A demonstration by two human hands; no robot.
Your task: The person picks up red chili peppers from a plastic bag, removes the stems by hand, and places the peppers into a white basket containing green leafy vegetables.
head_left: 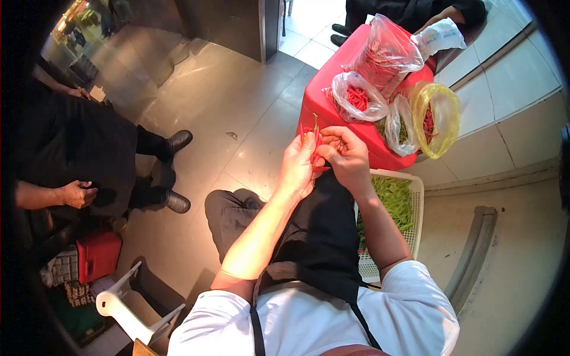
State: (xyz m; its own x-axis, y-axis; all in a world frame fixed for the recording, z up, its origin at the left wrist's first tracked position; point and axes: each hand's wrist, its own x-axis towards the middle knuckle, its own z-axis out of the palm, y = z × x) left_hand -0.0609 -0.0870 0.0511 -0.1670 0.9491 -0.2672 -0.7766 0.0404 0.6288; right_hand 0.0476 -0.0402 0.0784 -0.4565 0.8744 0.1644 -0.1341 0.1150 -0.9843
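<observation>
My left hand (298, 159) is closed around several red chili peppers (309, 134); one thin green stem sticks up above them. Close against it, my right hand (347, 155) has its thumb and fingers pinched at the same chilies, though its fingertips are partly hidden. Just beyond both hands is a red stool-like surface (316, 99). On it stand a clear bag of red chilies (358, 98), a larger clear bag (389, 56), a smaller clear bag (401, 127) and a yellow bag (438, 118) with red chilies inside.
By my right leg sits a white basket (418, 213) of green chilies (392, 204). A person in dark clothes (77, 148) sits at left, another (398, 9) beyond the red surface. A white stool (122, 305) and red box (99, 256) are at lower left. A tiled wall (504, 142) rises at right.
</observation>
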